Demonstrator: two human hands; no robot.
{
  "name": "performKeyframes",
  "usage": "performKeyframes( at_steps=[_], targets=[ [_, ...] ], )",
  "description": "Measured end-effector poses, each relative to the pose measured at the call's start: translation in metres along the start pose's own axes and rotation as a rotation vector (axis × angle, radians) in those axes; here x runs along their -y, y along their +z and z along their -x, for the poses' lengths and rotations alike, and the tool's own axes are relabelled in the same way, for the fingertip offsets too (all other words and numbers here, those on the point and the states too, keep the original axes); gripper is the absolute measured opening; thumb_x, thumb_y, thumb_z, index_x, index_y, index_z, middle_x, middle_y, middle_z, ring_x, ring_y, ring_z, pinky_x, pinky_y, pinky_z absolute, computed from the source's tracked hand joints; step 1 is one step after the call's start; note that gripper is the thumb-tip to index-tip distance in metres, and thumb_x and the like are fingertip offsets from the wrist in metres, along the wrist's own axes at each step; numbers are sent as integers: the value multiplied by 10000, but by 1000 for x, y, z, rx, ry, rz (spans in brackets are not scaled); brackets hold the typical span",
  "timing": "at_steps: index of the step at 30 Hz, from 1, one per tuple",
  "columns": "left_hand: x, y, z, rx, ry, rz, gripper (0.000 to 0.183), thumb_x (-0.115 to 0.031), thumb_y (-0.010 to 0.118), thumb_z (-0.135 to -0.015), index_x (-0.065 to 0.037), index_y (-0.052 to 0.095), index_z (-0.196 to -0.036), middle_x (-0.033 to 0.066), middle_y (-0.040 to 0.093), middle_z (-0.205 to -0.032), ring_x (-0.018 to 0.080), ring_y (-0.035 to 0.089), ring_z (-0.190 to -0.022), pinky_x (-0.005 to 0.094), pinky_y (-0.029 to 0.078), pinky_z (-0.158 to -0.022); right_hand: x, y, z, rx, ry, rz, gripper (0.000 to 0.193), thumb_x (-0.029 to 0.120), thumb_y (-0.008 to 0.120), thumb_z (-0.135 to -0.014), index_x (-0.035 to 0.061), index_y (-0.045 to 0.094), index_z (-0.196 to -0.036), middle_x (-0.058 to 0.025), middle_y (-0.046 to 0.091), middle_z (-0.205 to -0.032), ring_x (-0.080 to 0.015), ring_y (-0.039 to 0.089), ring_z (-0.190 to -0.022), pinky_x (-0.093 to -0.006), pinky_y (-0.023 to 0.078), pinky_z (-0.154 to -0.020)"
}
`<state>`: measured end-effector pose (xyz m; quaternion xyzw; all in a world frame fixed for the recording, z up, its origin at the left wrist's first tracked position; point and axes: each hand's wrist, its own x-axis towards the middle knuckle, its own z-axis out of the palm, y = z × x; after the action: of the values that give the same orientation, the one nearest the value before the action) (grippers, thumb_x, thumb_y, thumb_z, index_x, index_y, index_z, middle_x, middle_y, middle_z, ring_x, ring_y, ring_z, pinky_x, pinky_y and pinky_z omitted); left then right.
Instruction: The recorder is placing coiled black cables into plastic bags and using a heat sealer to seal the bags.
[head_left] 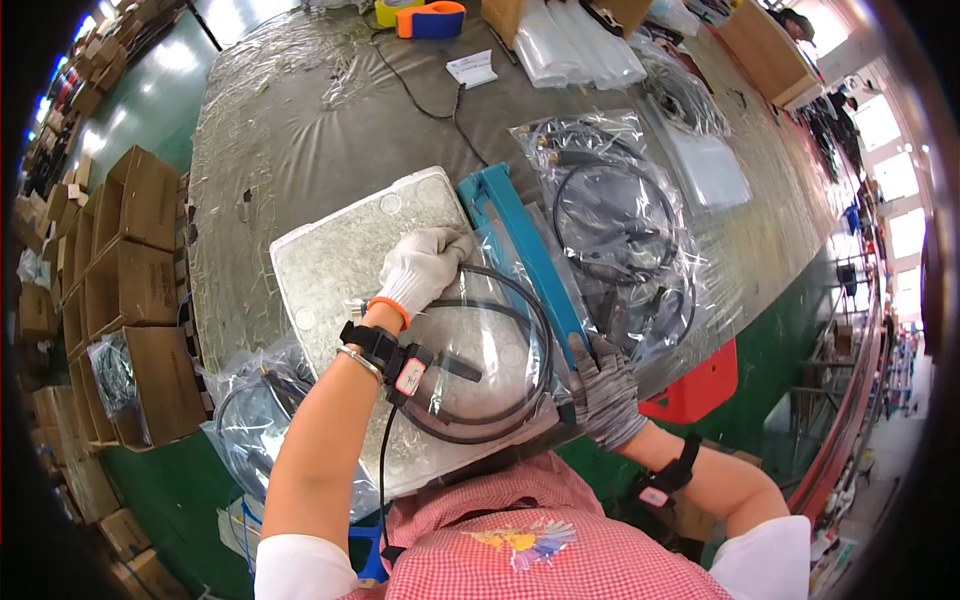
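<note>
The left hand [425,268], in a white knit glove, is resting over a pale slab [345,240] with its fingers curling in near the edge of a clear bag [500,345]; I cannot tell whether they are pinching the film. An orange band [390,308] is circling that wrist, just above a black strap [370,342]. Inside the bag, a black cable [549,345] is lying coiled, mostly on the slab. Next to the right, a long teal bar-shaped device [537,255] is standing slantwise on the covered table [300,150], touching or nearly touching the bag. At its near end the right hand [608,395], in a grey streaked glove, is lying over the bar; its underside is hidden, so I cannot tell whether it is gripping. Just beyond, more bagged cables [672,215] are lying loosely looped. Farther right, a red seat [705,385] is showing below the table's edge.
</note>
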<state>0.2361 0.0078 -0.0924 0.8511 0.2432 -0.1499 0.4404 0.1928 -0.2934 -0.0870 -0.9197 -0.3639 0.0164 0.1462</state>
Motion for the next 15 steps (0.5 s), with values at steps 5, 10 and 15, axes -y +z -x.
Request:
performKeyframes(
  at_steps=[5,10,15],
  targets=[
    [-8,-5,2,-15,0,7,331,-432,540,-880,-203,678,-1075,32,665,-737,124,619,-633,288,492,-662,7,-7,-6,59,11,46,591,227,538,-808,98,419,-1372,-287,501,-1192,-436,535,-981,-526,416,-869],
    [-19,-32,21,-138,-1,819,317,-320,618,-870,-79,659,-1072,57,668,-882,136,626,-750,242,499,-718,7,-3,-6,95,16,22,615,197,522,-789,113,399,-1386,-297,502,-1194,-443,537,-1010,-527,418,-886],
    [-73,-67,72,98,437,1464,265,-168,516,-948,33,572,-1112,119,629,-990,224,632,-895,367,522,-847,4,-2,1,4,30,41,560,212,522,-816,110,437,-1360,-280,530,-1145,-421,550,-978,-506,430,-871]
  ],
)
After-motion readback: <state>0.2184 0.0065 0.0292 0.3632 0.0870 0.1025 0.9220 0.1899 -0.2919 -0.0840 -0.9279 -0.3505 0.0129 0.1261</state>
